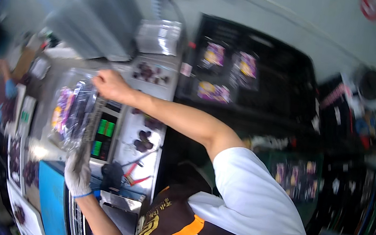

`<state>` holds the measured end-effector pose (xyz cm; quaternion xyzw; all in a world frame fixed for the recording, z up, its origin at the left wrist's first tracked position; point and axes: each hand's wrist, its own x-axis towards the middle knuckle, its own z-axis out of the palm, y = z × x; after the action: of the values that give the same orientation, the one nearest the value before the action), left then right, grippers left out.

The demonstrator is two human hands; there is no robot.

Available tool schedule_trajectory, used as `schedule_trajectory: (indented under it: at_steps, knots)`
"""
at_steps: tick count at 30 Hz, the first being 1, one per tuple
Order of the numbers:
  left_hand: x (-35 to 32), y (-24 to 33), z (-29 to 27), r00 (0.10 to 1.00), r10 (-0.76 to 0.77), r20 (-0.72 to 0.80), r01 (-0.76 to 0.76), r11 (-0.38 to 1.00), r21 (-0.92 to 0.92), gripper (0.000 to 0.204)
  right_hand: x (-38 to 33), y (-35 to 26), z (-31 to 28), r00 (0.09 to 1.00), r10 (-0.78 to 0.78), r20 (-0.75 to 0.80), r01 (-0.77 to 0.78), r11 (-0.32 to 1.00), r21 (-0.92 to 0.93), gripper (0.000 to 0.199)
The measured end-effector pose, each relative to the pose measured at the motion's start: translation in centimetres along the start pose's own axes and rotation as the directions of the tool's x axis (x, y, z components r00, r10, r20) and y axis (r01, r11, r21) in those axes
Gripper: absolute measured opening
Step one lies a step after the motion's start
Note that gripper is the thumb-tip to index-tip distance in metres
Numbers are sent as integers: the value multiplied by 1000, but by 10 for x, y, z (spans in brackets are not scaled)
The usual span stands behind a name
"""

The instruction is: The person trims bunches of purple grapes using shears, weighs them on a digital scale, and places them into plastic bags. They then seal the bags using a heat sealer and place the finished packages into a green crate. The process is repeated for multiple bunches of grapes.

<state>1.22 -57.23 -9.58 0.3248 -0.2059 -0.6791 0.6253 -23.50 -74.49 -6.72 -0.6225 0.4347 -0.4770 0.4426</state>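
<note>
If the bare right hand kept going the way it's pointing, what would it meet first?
The right hand points toward picture-left, at the top edge of the clear plastic bag of purple packs, which the gloved left hand holds from below. It seems to touch that bag already, though blur makes contact uncertain.

A glossy clear plastic bag (72,110) crinkles over purple fruit; the left hand (76,174) wears a matt white knit cloth glove.

A clear plastic package (72,112) of purple fruit sits beside a green-lit rectangular screen (104,135); purple-labelled packs (213,92) lie in black crates.
</note>
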Motion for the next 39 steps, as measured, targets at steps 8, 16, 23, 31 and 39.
schedule_trajectory:
  at_steps: [8,16,23,31,39]
  knots:
    - [-106,-78,99,926,-33,375,-57,972,228,50,-241,-50,-40,975,115,-192,78,632,771,108]
    - [-215,-215,176,799,-323,507,-3,841,542,33,-425,-72,-121,740,108,-664,557,454,695,83]
    - [-292,-329,208,605,-658,449,235,686,689,17,-578,-13,-180,420,374,-827,644,519,562,78]
    - [-371,-527,221,-15,-993,121,720,73,690,27,-776,78,-247,-323,597,-734,395,790,469,73]
    - [-456,-695,220,-355,-933,-63,659,-297,691,42,-914,109,-314,-681,430,-593,41,831,555,122]
